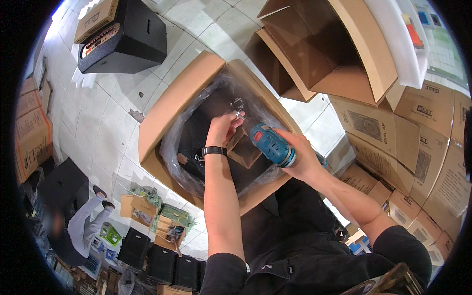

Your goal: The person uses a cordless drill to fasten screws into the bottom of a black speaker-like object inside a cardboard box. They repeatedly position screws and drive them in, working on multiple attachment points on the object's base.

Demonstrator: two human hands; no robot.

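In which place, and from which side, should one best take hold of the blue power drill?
Probably take the blue power drill by its handle, mostly hidden in the right hand, coming from the right: its nose points up-left, toward the left hand, so this side is clear of the working end.

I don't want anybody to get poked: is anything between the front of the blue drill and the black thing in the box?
Yes, the left hand. Seen from above, it is just ahead of the blue drill, by a small shiny metal piece, over the black thing. I can't tell if it touches the drill.
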